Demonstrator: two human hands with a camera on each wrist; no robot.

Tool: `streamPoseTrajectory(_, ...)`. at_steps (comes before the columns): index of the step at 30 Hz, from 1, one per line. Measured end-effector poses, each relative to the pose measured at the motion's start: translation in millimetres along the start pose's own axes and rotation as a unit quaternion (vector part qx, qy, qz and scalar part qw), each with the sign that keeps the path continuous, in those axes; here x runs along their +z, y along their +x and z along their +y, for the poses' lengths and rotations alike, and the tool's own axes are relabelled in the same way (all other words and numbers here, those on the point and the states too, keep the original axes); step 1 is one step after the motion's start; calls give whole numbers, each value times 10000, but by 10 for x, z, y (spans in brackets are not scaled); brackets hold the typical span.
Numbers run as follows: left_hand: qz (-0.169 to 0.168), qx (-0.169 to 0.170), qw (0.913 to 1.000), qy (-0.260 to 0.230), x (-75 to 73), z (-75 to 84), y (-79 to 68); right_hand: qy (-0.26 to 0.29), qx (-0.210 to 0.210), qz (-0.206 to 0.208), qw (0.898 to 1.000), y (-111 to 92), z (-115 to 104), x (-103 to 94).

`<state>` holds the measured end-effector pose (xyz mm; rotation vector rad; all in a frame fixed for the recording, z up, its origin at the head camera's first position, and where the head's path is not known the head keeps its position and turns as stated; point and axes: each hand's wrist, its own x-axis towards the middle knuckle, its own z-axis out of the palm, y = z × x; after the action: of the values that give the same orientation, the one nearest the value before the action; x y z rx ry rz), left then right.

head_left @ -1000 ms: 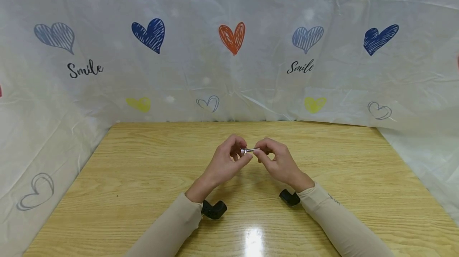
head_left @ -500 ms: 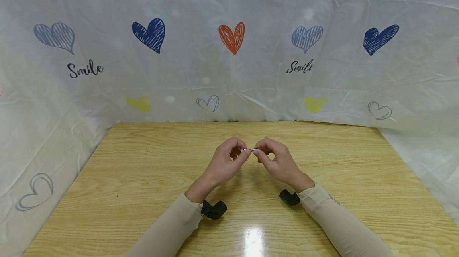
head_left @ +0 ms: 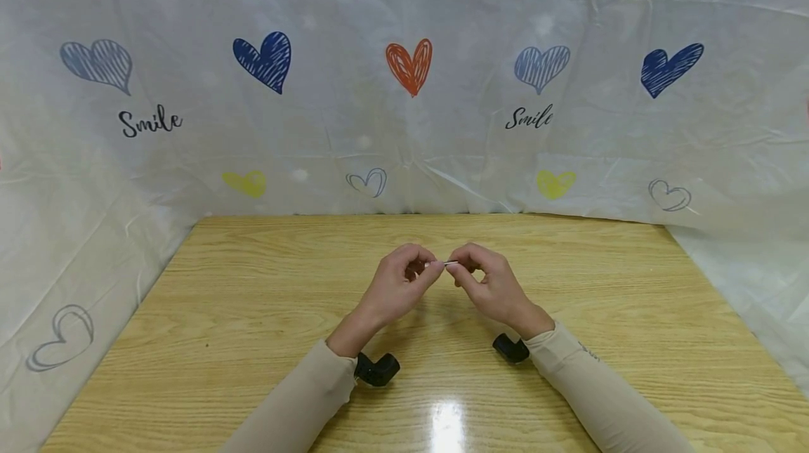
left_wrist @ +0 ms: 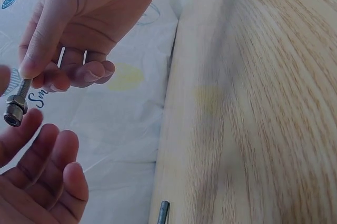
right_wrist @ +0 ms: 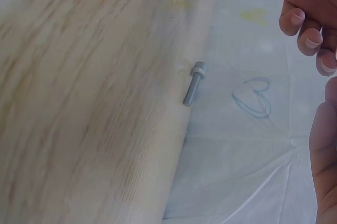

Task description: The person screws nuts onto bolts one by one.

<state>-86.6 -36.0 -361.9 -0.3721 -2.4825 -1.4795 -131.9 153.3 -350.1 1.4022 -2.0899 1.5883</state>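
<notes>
Over the table's far middle, my right hand (head_left: pixel 496 288) pinches the threaded end of a small silvery bolt (head_left: pixel 450 263) between thumb and index finger. My left hand (head_left: pixel 398 288) has its thumb and index finger at the other end, the thumb covering the head and nut from above. The left wrist view shows the nut (left_wrist: pixel 17 102) close up against the bolt's socket head, with left fingertips (left_wrist: pixel 34 120) right beside it. The right wrist view shows a bolt with a nut (right_wrist: pixel 195 83) against the table's far edge, apart from the visible fingers.
The wood-grain table (head_left: pixel 253 340) meets a white cloth (head_left: pixel 329 123) printed with hearts at its back edge. Black wrist devices (head_left: pixel 378 370) sit under both forearms. A threaded rod end (left_wrist: pixel 164 211) shows at the bottom of the left wrist view.
My left thumb has moved up and right over the nut, so less of the bolt shows between the hands. The right hand has stayed in place, still pinching the threaded end.
</notes>
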Motion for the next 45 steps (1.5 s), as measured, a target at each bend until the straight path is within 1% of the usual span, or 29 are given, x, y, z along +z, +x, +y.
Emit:
streamPoseTrajectory(3,8,78,9999,-71,0,1,3,1,50,15,10000,4,-10,-5)
streamPoseTrajectory(7,54,278,9995,-126,1,9,0,24,132,0,9999,6,-16,-7)
streamPoseTrajectory(9,56,329,9994,-125,-15,95,-11,23,161,-7,9999,5,-11,-6)
streamPoseTrajectory(10,56,343,9993,-123,-12,102,-8,30,162,-6,9999,6,-10,-6)
streamPoseTrajectory(14,46,344,9993,-137,-9,101,3,22,152,13,9999,7,-9,-6)
streamPoseTrajectory(16,66,355,9993,-124,9,16,17,15,134,11,9999,9,-14,-9)
streamPoseTrajectory(17,78,355,9993,-111,7,9,17,13,119,14,9999,11,-17,-9)
streamPoseTrajectory(24,93,219,9997,76,3,0,14,15,25,28,10000,21,-18,-12)
streamPoseTrajectory(30,59,99,9999,83,-8,18,13,27,26,36,10000,19,0,-11)
streamPoseTrajectory(33,38,151,9999,-24,-11,15,12,41,35,29,10000,19,1,-11)
streamPoseTrajectory(37,68,318,9993,-196,-11,16,13,88,70,22,9999,17,-6,-14)
streamPoseTrajectory(41,128,429,9989,-150,-13,71,9,94,95,33,9999,15,-8,-16)
streamPoseTrajectory(45,107,407,9991,-49,-34,199,-5,67,60,51,9999,16,-7,-12)
